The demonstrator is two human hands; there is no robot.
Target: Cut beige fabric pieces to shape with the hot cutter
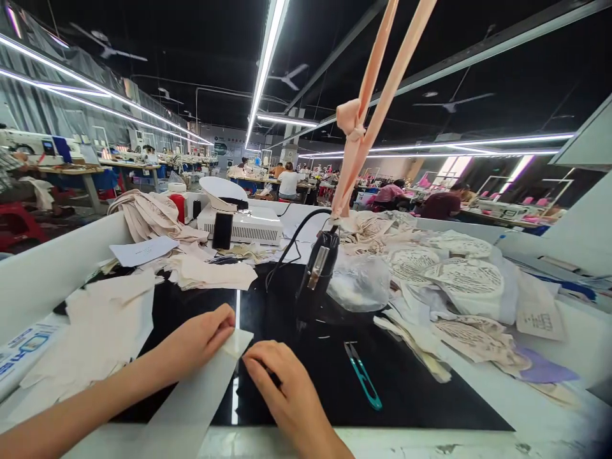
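Observation:
My left hand (pixel 201 341) rests on the far end of a long white fabric strip (pixel 191 401) that lies on the black worktop (pixel 421 395), fingers curled over its corner. My right hand (pixel 282 386) lies just right of the strip with its fingers bent down against the black surface; what they hold, if anything, is hidden. A black hand tool (pixel 318 268) hangs from a peach ribbon (pixel 368 108) just beyond my hands, its cable looping left. Teal thread snips (pixel 364 376) lie to the right of my right hand.
Piles of cream fabric pieces (pixel 100 331) sit at the left, and printed pieces (pixel 463 280) at the right. A clear plastic bag (pixel 361 280) and a white machine (pixel 243 223) stand behind. Other workers sit at sewing stations far back.

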